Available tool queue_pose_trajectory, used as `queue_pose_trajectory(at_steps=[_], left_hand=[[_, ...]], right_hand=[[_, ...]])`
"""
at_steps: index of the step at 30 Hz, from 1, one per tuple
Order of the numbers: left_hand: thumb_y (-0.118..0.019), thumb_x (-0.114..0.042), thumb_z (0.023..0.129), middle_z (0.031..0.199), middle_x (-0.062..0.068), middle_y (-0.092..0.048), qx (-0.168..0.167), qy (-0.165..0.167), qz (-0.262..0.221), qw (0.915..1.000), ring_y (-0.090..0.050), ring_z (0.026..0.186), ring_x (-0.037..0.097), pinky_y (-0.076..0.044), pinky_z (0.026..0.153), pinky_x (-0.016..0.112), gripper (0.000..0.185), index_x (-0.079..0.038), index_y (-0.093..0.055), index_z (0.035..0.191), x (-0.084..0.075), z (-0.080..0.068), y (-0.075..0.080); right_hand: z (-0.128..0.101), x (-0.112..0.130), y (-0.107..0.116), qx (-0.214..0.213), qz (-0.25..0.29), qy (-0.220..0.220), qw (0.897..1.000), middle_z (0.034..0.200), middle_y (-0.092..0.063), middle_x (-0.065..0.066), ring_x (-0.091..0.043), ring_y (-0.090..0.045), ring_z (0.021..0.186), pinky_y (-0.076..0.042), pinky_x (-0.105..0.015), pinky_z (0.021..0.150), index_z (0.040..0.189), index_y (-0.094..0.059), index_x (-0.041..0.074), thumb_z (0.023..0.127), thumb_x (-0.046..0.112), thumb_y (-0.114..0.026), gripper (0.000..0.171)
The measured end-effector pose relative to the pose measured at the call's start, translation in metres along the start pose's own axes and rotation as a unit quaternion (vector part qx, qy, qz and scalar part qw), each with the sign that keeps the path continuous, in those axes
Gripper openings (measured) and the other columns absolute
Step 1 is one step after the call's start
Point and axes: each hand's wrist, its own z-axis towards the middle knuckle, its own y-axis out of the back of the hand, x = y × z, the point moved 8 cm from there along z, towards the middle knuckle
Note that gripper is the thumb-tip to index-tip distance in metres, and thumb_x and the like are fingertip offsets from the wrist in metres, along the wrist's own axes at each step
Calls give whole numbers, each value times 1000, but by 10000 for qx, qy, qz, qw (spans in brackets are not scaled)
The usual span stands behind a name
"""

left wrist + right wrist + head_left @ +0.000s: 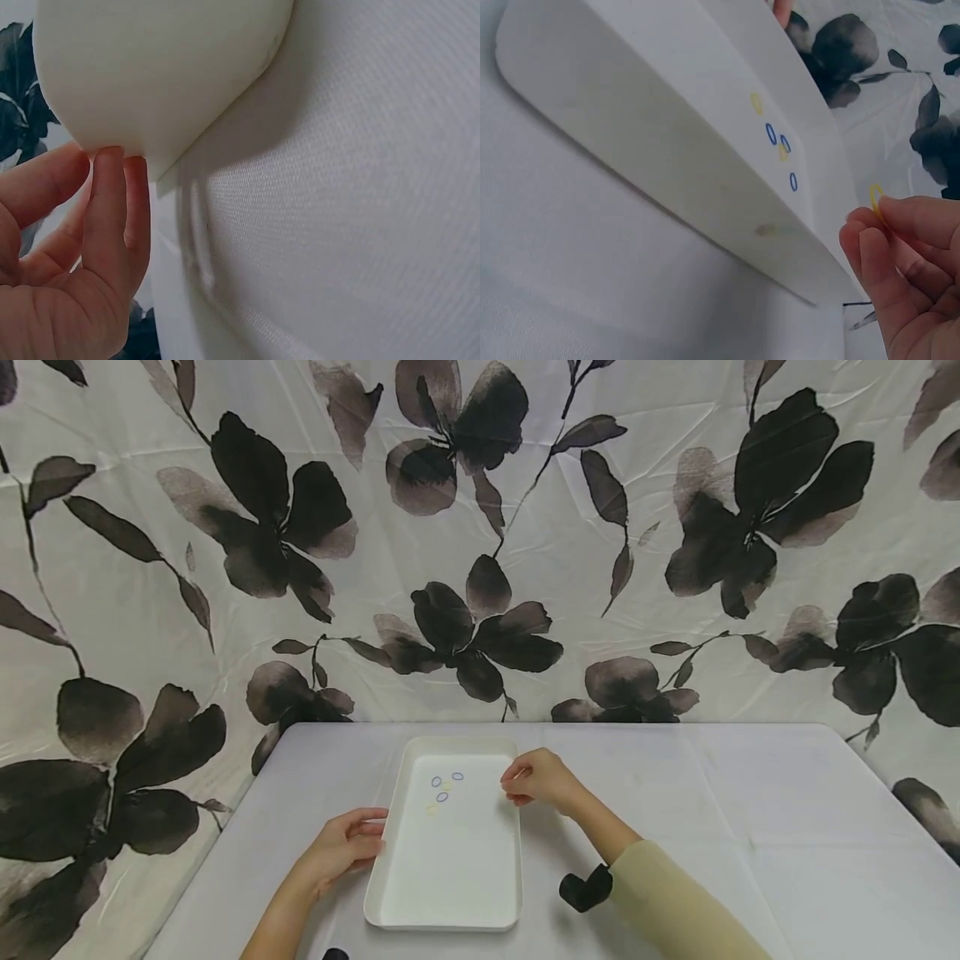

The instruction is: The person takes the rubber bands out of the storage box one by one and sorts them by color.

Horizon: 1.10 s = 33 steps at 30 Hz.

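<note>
Two hands at work: the right hand (907, 262) pinches a small yellow ring (875, 199) between thumb and fingertip, held just off the right rim of the white tray (390, 860), probably so the ring can go in or come out cleanly. The left hand (341, 850) rests with relaxed fingers against the tray's left wall, seemingly steadying it. Inside, toward the far end, lie blue rings (442, 797) and pale yellow ones (431, 810). Tray sits mid-counter (750, 827), near its front edge.
</note>
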Motion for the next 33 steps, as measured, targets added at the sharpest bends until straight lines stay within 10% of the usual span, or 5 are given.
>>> queue_pose_trajectory(at_steps=[33], left_hand=[[-62,6,80,111,21,-57,-103,172,-12,9998,-61,91,22,-53,75,35,55,12,-40,131,3,1,2]], right_hand=[[-11,-26,38,-377,-309,-189,9986,73,-66,-6,-13,-61,63,-54,-29,62,87,-69,-7,81,2,-68,10]])
